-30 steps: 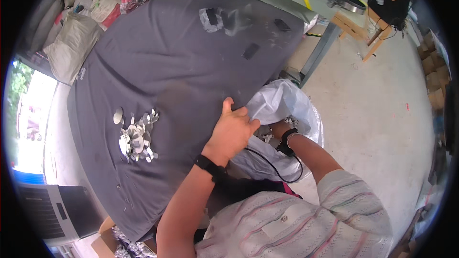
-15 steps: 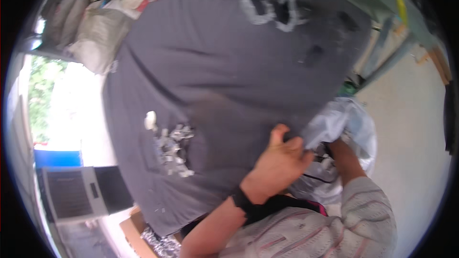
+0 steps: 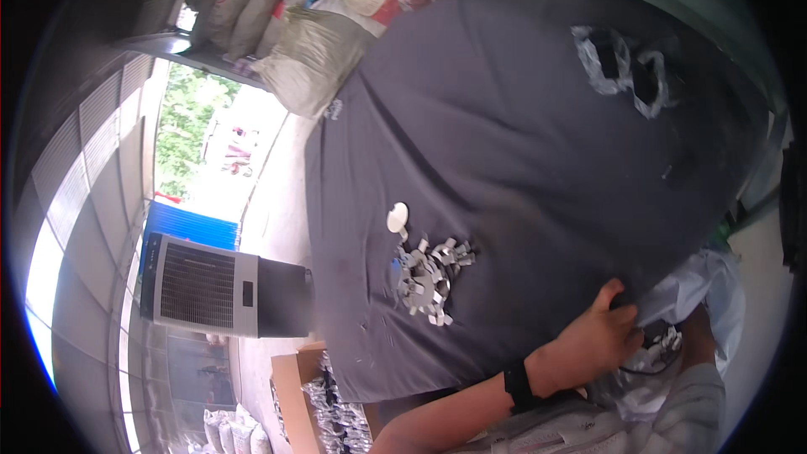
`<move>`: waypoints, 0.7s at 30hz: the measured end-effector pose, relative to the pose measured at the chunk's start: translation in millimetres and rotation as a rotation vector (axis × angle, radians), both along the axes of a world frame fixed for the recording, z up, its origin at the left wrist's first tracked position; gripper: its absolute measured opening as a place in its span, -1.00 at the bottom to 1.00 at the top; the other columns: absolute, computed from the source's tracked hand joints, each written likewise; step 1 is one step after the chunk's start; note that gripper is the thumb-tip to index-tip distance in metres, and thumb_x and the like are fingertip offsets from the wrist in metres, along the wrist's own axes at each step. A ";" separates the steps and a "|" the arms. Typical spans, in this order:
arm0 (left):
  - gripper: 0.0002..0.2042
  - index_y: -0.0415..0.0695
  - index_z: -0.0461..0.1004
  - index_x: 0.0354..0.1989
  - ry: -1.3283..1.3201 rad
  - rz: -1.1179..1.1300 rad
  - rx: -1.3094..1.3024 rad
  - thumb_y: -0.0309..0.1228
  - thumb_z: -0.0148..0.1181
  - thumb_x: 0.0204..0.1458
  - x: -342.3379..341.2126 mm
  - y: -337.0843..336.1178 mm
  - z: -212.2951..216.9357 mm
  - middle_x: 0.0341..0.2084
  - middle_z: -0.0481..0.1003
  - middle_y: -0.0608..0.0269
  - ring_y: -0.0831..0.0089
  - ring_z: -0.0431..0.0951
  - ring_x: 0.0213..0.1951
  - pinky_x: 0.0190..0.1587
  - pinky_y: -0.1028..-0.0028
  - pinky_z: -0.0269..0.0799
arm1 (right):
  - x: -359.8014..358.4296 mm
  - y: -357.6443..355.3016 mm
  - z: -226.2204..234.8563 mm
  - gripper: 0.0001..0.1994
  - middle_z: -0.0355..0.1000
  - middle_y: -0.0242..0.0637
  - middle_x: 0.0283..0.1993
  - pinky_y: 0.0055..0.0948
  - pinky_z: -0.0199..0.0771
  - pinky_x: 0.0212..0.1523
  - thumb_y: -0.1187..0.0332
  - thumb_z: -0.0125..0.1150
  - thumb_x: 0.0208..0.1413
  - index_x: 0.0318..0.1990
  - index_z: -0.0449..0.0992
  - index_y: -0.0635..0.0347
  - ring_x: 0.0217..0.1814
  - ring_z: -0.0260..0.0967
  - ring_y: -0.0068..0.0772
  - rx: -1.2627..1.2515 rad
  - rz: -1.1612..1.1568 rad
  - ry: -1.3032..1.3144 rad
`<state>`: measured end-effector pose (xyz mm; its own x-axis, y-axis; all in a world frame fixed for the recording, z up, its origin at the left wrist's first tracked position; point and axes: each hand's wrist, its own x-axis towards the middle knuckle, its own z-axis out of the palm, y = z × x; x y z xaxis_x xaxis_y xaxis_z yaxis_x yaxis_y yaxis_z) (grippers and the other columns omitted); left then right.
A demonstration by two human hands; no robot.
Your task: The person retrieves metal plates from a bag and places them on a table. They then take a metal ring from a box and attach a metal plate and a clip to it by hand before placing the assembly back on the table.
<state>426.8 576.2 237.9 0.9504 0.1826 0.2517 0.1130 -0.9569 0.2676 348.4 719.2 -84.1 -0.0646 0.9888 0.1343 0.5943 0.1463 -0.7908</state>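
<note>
My left hand [image 3: 591, 341], with a dark band at the wrist, is at the near right edge of the cloth-covered table [image 3: 538, 202]. Its fingers curl over the rim of a clear plastic bag [image 3: 685, 286], and one finger points upward. Down inside that bag goes my right hand [image 3: 698, 343]; its fingers are hidden by the plastic and the contents. Small shiny metal pieces [image 3: 667, 341] show in the bag's mouth. On the cloth, to the left of my hands, lies a loose pile of bent metal clips [image 3: 427, 279], with a pale round disc [image 3: 398, 218] beside it.
Two crumpled rings of clear plastic [image 3: 626, 71] lie at the table's far right. Filled sacks [image 3: 311, 55] are stacked beyond the far left corner. A grey air cooler [image 3: 210, 286] stands to the left. An open cardboard box [image 3: 298, 378] of shiny pieces sits by the near left corner.
The view has swung left, so everything appears shifted to the right. My left hand stays at the bag's rim and my right hand stays inside the bag.
</note>
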 end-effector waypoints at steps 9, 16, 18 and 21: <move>-0.93 -0.11 0.42 -0.66 -0.109 0.050 -0.048 -0.43 0.11 -0.24 0.6 -5.2 -15.0 -0.76 0.25 0.37 0.40 0.36 -0.42 0.19 -0.09 0.07 | -105.0 14.2 82.8 -0.66 0.50 0.07 -0.23 -0.15 0.46 -0.13 0.40 0.18 -0.16 -0.13 0.53 0.24 -0.12 0.48 -0.02 0.180 0.389 0.095; -0.86 -0.03 0.53 -0.72 -0.049 -0.006 0.119 -0.37 0.17 -0.20 -2.6 -2.5 -18.6 -0.74 0.34 0.38 0.39 0.41 -0.47 0.26 -0.16 -0.06 | -186.5 -120.8 87.4 -0.66 0.50 0.07 -0.23 -0.15 0.46 -0.14 0.40 0.18 -0.16 -0.14 0.53 0.24 -0.13 0.48 -0.02 0.111 0.820 0.161; -0.86 -0.02 0.54 -0.71 -0.072 0.023 0.127 -0.37 0.17 -0.18 -0.1 -4.4 -27.1 -0.73 0.36 0.38 0.40 0.42 -0.46 0.26 -0.16 -0.06 | -182.6 -135.1 80.4 -0.67 0.50 0.07 -0.23 -0.15 0.46 -0.14 0.40 0.18 -0.16 -0.15 0.53 0.24 -0.13 0.48 -0.02 0.086 0.857 0.158; -0.86 -0.01 0.56 -0.68 -0.071 0.013 0.124 -0.36 0.16 -0.15 0.2 -2.6 -31.7 -0.67 0.41 0.36 0.41 0.46 -0.42 0.25 -0.14 -0.06 | -167.8 -144.6 68.3 -0.67 0.50 0.06 -0.23 -0.15 0.46 -0.14 0.40 0.18 -0.16 -0.15 0.54 0.24 -0.13 0.48 -0.02 0.050 0.879 0.144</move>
<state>427.0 573.7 206.2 0.9272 0.1581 0.3395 0.1108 -0.9817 0.1547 180.6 574.7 -15.8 -0.7760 0.5828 0.2411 0.1470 0.5388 -0.8295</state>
